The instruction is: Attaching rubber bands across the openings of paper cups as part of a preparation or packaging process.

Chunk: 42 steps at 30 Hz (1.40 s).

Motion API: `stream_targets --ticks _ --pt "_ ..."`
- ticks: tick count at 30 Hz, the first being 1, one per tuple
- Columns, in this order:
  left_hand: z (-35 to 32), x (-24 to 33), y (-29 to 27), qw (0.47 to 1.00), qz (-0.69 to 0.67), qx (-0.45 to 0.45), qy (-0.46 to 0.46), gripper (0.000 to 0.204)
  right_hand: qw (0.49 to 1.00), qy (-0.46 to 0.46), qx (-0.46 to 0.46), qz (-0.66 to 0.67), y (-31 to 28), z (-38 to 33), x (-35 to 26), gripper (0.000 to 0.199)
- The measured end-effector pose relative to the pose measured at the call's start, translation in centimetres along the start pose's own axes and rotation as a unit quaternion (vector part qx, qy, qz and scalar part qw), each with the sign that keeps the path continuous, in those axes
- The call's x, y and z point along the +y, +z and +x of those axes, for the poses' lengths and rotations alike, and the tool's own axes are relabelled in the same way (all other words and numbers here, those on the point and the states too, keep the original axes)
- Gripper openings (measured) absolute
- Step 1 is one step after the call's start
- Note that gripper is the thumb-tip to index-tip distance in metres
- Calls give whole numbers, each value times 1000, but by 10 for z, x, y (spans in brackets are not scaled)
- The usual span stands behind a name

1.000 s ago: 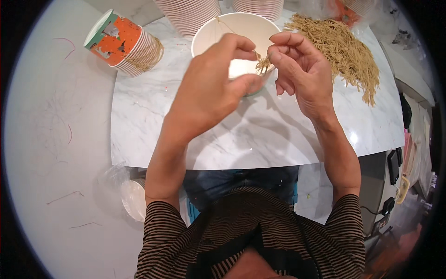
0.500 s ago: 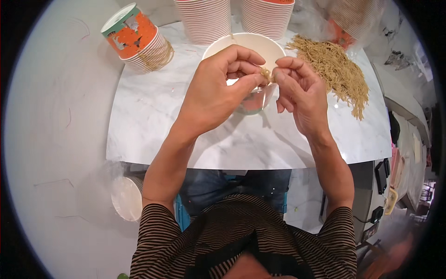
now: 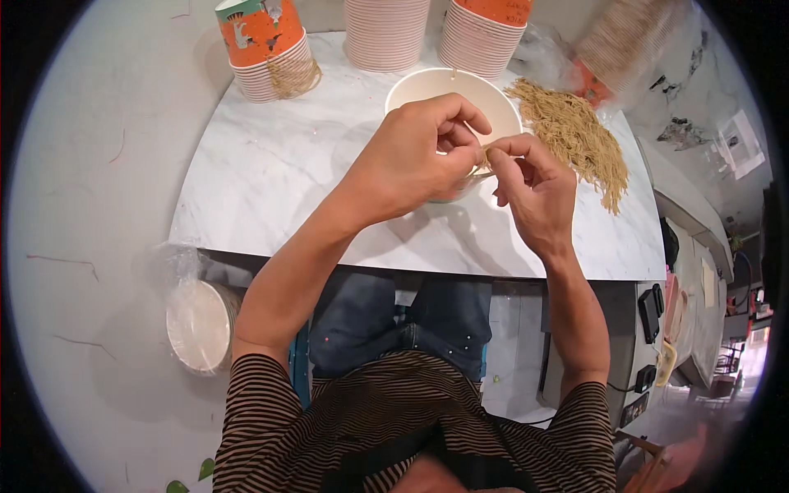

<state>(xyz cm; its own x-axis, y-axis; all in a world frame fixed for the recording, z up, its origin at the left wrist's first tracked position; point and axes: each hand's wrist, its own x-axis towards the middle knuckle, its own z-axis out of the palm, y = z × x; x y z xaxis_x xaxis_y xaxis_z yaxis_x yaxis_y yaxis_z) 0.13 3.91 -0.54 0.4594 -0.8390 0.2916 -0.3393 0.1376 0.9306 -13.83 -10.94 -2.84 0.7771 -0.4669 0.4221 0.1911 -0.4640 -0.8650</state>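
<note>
Over the near side of a large white paper bucket [image 3: 452, 86], my two hands meet fingertip to fingertip. My left hand [image 3: 419, 152] pinches a short bit of tan twine [image 3: 485, 161] between thumb and forefinger. From the other side my right hand [image 3: 538, 189] pinches the same twine, its other fingers curled. The bucket stands on the marbled white table [image 3: 288, 164], its front mostly hidden behind my hands. A strand of twine also shows at the bucket's far rim. Right of it lies a heap of cut tan twine [image 3: 575, 140].
At the back left stands a stack of orange-printed buckets [image 3: 263, 49] with twine loops [image 3: 294, 78] round it. Two more bucket stacks [image 3: 386, 33] [image 3: 483, 45] stand behind. A bagged stack [image 3: 625, 45] leans at the back right. Another wrapped stack [image 3: 197, 327] lies left below the table edge.
The whole view has shifted, so the table and stacks sit differently in it. My hands remain pinched together at the twine, the left one turned slightly more over it.
</note>
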Motion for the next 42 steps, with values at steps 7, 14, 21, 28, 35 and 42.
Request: stream_targets --ticks 7,14,21,28,35,42 --pt "1 2 -6 1000 4 9 15 24 1000 -12 -11 -22 -4 10 0 9" --pt "1 7 -3 1000 5 21 -20 23 995 18 4 94 -9 11 11 21" --pt "8 4 1 999 33 32 -12 21 989 35 -48 133 -10 21 5 39" --pt "9 5 0 998 49 40 -19 21 989 48 -6 140 -13 28 15 37" --pt "13 7 0 993 111 -10 -38 17 980 49 -2 195 -11 27 14 37" --pt "17 4 2 995 92 40 -22 12 978 29 92 186 -17 25 21 36"
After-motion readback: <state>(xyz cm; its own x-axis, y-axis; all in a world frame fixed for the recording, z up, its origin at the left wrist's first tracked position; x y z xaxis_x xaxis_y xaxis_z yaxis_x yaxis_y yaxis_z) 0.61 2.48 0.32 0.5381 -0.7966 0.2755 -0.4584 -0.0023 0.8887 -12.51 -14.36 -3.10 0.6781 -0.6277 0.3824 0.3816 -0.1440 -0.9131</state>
